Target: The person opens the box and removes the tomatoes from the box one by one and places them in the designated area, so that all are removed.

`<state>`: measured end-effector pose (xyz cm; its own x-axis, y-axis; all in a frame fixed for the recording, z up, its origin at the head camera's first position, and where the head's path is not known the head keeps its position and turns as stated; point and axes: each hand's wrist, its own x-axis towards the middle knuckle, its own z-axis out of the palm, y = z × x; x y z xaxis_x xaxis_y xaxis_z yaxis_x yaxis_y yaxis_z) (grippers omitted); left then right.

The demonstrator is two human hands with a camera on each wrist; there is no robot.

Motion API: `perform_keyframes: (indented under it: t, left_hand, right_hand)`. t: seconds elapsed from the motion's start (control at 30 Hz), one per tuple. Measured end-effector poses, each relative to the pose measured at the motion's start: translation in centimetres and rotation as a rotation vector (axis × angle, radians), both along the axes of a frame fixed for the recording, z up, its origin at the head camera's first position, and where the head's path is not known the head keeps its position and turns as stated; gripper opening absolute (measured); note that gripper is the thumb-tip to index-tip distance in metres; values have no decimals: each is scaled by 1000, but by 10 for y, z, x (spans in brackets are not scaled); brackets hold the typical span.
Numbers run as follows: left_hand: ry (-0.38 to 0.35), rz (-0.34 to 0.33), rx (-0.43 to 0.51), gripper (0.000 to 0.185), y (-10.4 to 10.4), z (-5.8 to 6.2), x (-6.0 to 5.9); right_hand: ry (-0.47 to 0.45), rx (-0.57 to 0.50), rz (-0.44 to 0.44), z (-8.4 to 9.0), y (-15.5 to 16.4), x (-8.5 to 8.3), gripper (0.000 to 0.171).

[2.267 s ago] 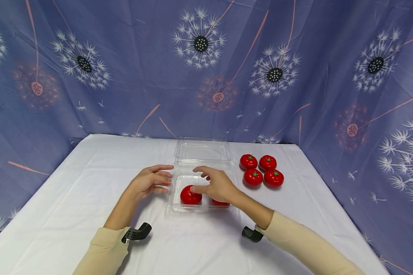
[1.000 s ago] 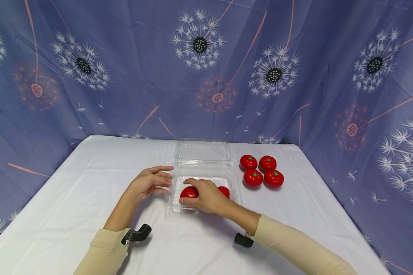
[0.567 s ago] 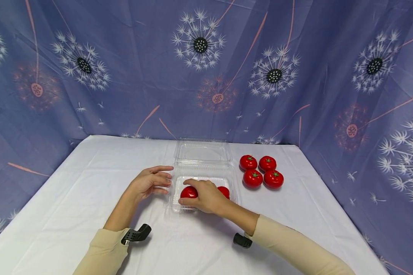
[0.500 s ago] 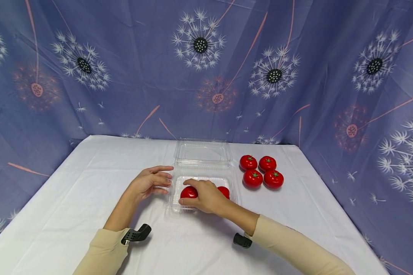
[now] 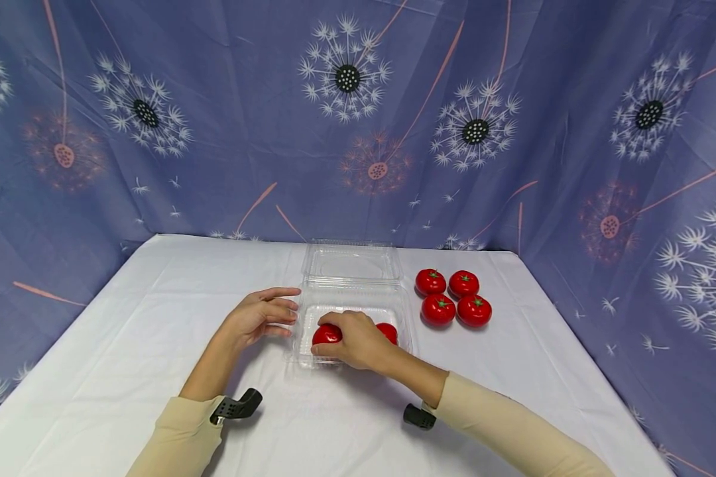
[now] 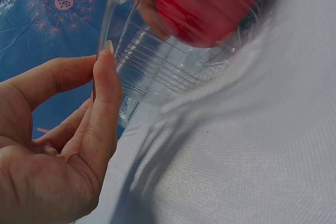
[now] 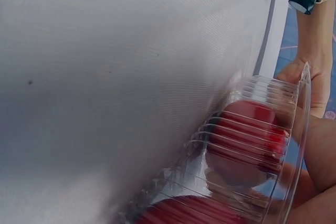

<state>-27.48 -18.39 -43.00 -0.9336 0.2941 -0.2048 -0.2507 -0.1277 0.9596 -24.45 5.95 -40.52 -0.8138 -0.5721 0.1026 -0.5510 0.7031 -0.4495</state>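
Note:
A clear plastic clamshell box (image 5: 307,324) sits on the table with its lid (image 5: 353,262) folded back. My right hand (image 5: 359,339) reaches in over the front wall, thumb and fingers curled round a red tomato (image 5: 326,336) in the left half. Through the ribbed wall, the left wrist view shows that same tomato (image 6: 207,11) with fingertips on it. A second tomato (image 5: 388,332) lies in the right half, partly hidden behind the right hand. At the box's left rim (image 6: 107,19) is my left hand (image 5: 264,317), its fingers extended and fingertips right at the edge.
Several red tomatoes with green stems (image 5: 439,309) stand grouped on the white tablecloth (image 5: 483,377) right of the box. A blue dandelion-print curtain (image 5: 262,132) hangs behind and along the sides. Black wrist cameras (image 5: 419,417) sit on both sleeves.
My right hand has come down toward me from over the box, and its fingers have closed round the left tomato. The second tomato shows more now. The left hand has stayed put.

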Motion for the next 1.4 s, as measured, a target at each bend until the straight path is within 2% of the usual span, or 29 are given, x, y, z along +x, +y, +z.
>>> perform_keyframes:
  t: [0.47, 0.93, 1.4]
  left_hand:
    - [1, -2, 0, 63, 0, 1, 0]
    - [-1, -1, -7, 64, 1, 2, 1]
    - [-2, -4, -6, 66, 1, 1, 2]
  right_hand:
    - [20, -23, -35, 11, 3, -5, 45]
    - [-48, -90, -117, 30, 16, -14, 44]
    - [-58, -166, -181, 44, 37, -19, 40]
